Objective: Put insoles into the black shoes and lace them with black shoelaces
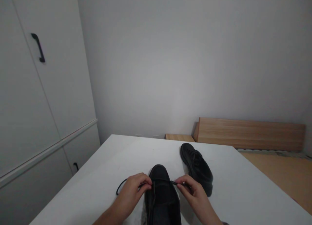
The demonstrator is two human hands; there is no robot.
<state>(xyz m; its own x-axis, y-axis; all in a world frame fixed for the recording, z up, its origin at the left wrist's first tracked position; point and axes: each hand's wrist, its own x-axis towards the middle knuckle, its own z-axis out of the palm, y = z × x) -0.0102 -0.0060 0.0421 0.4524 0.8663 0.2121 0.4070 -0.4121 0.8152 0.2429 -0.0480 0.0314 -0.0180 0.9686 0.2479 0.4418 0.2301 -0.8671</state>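
Wall (156,62), pale grey, spans the background of my remote feed and shows a brighter patch near its middle. Cabinet (56,82), white, stands along the left side; I note a ledge (48,152) running across its lower part. Table (136,150), white-topped, extends from the bottom of the view towards the wall. I record a tan flat surface (273,169) beyond its right edge, with a wood-grain headboard (251,134) behind it. A smaller wooden top (179,137) shows past the table's far edge, beside the headboard.

Near shoe (165,199), black, rests on the table at bottom centre, toe towards the wall; its rear runs out of my view. Far shoe (197,168), also black, sits ahead and to the right, toe angled away and leftward — apart from the near shoe.

Left hand (136,187) is at the near shoe's left side, thumb and forefinger drawn together. Right hand (192,189) is just off the right side, thumb pressed against forefinger.

Upper handle (38,48), dark, is fixed to the cabinet; lower handle (76,166) appears shorter.

Lace (161,179), black, crosses the near shoe behind its toe. I find both hands pinching it, one per side — and a loose curve shows left of the left hand.
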